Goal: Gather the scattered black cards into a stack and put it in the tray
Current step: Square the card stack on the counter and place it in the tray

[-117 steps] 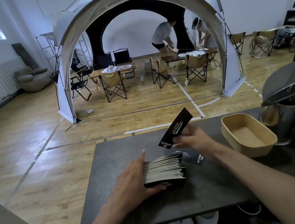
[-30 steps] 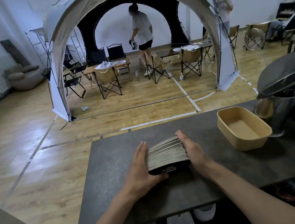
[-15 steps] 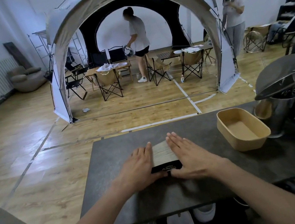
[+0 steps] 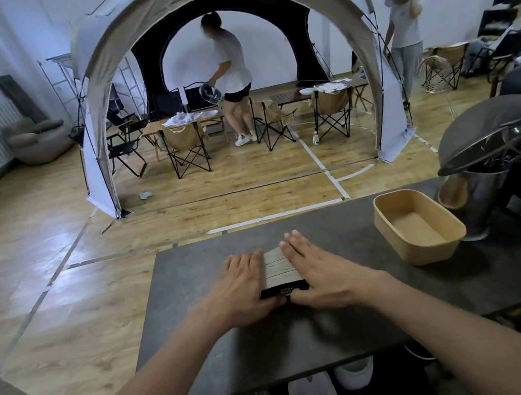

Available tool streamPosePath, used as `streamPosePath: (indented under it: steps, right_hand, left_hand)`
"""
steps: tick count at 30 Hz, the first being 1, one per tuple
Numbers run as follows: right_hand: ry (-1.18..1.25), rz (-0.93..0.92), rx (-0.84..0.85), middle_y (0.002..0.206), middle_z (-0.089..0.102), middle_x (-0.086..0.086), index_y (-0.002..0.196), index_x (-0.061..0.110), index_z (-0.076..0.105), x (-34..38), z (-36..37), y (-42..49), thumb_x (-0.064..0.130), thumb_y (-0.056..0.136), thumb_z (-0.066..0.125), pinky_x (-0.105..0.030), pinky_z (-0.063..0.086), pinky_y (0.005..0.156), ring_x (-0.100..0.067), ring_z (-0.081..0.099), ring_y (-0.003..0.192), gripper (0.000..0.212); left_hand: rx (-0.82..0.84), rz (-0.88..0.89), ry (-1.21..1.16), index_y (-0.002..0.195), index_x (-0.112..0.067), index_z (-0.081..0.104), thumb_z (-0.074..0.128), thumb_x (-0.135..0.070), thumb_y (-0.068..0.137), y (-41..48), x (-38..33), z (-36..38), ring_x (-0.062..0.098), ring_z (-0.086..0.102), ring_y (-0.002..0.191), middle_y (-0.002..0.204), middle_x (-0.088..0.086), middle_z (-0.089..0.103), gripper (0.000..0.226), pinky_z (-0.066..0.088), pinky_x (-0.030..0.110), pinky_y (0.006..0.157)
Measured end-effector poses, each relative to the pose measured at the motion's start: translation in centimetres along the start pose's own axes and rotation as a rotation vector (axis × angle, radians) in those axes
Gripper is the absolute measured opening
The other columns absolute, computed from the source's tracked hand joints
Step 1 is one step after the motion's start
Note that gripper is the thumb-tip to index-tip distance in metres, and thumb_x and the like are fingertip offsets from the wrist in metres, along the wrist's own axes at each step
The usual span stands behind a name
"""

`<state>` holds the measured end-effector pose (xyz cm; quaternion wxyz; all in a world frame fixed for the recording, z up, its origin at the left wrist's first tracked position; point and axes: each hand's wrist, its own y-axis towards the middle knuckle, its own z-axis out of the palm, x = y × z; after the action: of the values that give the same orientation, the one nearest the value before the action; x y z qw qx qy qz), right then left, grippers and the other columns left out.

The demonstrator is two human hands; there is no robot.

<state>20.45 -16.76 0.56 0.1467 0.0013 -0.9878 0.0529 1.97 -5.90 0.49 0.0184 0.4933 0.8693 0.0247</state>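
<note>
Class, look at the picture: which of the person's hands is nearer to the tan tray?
Right. The right hand presses the card stack on the tray's side; the left hand lies beyond the stack, farther away.

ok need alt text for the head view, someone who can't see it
Two bare hands, left hand and right hand, press in on either side of a stack of black cards on a dark table. An empty tan tray sits to the right.
</note>
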Motion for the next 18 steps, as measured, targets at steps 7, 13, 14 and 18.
streamPosePath:
  steps: [7, 13, 14, 18]
  right_hand:
    - [0.334, 0.161, -0.021, 0.167, -0.021, -0.002, 0.156, 0.011, -0.022, -1.1, 1.1, -1.4, 0.045, 0.105, 0.036, -0.021, -0.008, 0.119, -0.011, -0.013, 0.154, 0.085]
    - [0.221, 0.192, -0.079, 0.169, -0.013, -0.004, 0.159, 0.010, -0.012, -1.9, -0.3, -1.9, 0.062, 0.102, 0.027, -0.022, -0.012, 0.119, -0.009, -0.014, 0.154, 0.087]
    - [0.158, 0.250, -0.144, 0.169, -0.011, -0.005, 0.160, 0.009, -0.007, -2.8, -0.8, -2.0, 0.065, 0.101, 0.026, -0.026, -0.011, 0.122, -0.012, -0.013, 0.155, 0.089]
    - [-0.285, 0.501, -0.404, 0.166, 0.023, -0.011, 0.158, 0.006, 0.022, -7.3, -3.3, -2.4, 0.049, 0.099, 0.050, -0.039, 0.021, 0.124, -0.026, 0.020, 0.153, 0.078]
  left_hand:
    - [-0.037, -0.021, 0.011, 0.157, -0.001, 0.003, 0.026, -0.087, 0.080, 0.6, -0.1, 1.2, 0.031, 0.031, 0.141, 0.155, 0.016, 0.031, 0.119, 0.016, 0.043, 0.123]
    - [-0.093, 0.009, -0.025, 0.142, -0.012, 0.037, 0.050, -0.077, 0.084, 0.7, 0.3, 1.8, 0.027, 0.051, 0.118, 0.128, 0.007, 0.052, 0.088, 0.038, 0.037, 0.103]
    - [-0.092, 0.001, -0.043, 0.141, -0.015, 0.038, 0.055, -0.075, 0.084, 0.7, 0.2, 1.6, 0.026, 0.051, 0.117, 0.127, 0.005, 0.052, 0.084, 0.038, 0.036, 0.100]
    - [-0.050, -0.051, -0.102, 0.141, -0.015, 0.039, 0.056, -0.072, 0.085, 1.1, 0.5, -0.7, 0.027, 0.049, 0.124, 0.133, 0.005, 0.050, 0.082, 0.036, 0.036, 0.102]
